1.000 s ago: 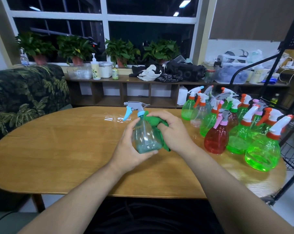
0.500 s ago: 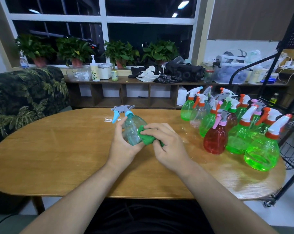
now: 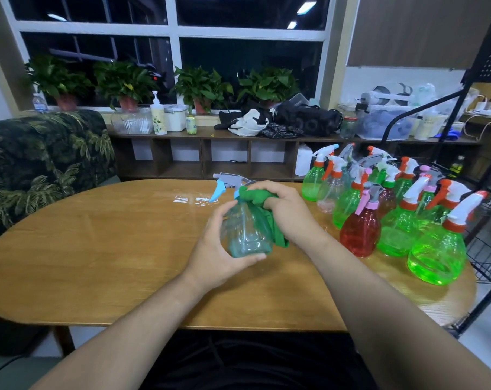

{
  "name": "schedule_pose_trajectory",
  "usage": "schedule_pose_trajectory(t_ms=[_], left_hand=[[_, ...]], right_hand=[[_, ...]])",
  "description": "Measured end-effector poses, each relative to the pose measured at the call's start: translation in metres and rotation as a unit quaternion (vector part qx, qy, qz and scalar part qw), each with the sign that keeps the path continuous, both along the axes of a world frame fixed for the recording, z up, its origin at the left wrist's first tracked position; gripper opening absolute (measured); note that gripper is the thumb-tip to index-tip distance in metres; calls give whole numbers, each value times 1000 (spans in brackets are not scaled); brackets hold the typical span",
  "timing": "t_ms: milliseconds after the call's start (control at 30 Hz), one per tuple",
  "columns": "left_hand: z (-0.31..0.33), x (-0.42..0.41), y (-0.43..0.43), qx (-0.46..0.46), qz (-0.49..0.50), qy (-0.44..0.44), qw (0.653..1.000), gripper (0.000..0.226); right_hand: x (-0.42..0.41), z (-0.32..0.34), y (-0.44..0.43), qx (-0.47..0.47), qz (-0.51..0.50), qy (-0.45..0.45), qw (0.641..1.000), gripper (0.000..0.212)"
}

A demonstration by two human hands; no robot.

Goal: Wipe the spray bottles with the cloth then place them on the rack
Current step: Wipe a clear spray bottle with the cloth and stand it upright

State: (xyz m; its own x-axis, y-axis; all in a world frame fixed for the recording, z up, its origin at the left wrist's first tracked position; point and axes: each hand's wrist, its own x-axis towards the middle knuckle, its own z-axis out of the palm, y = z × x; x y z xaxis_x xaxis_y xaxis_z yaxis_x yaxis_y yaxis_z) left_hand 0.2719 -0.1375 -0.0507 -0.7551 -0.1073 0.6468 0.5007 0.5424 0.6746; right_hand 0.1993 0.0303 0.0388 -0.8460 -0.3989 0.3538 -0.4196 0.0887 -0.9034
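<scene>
A clear pale-blue spray bottle [image 3: 245,235] with a grey head and blue trigger stands upright above the middle of the wooden table [image 3: 98,249]. My left hand [image 3: 219,249] grips its body from the left and underneath. My right hand [image 3: 286,212] holds a green cloth [image 3: 255,198] bunched against the bottle's neck and right side, with a strip of cloth hanging down beside it. Several green, clear and red spray bottles [image 3: 359,232] stand grouped at the table's right end. A black wire rack [image 3: 489,249] stands just beyond that end.
A leaf-patterned sofa [image 3: 41,164] sits left of the table. A low wooden shelf [image 3: 210,156] under the window carries potted plants, a pump bottle, boxes and bags. A small wet patch [image 3: 193,199] glistens on the table behind the bottle.
The bottle was tilted left with the cloth rubbing its lower side; it now stands upright again, and my right hand with the cloth has moved up to its neck.
</scene>
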Motion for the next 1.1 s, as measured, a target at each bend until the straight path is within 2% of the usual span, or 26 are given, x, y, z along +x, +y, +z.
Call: schedule_pose_trajectory(t_ms=[133,233,367,533,667,800,967,1100], left_hand=[[3,3,1,-2,-18,-2,1000,110],[3,1,0,-18,-33,-35,999,111],[-3,-3,0,-40,-59,-82,994,113],[-6,-7,-1,-49,-35,-62,996,115],[-8,-11,-5,-11,-9,-41,999,118],[-8,-13,-6,8,48,-29,998,119],[-8,-24,-15,63,88,-35,994,114],[-8,-23,-16,40,94,-33,994,111]], right_hand=[[2,-11,9,-129,62,-164,976,53],[0,-20,13,-145,54,-178,972,52],[-6,-36,11,-94,-17,-77,992,50],[1,-48,6,-50,-63,53,995,55],[15,-67,-4,-42,-91,183,978,57],[21,-86,0,-24,-74,230,970,56],[26,-97,5,60,-42,327,942,51],[25,-99,6,86,-51,373,923,52]])
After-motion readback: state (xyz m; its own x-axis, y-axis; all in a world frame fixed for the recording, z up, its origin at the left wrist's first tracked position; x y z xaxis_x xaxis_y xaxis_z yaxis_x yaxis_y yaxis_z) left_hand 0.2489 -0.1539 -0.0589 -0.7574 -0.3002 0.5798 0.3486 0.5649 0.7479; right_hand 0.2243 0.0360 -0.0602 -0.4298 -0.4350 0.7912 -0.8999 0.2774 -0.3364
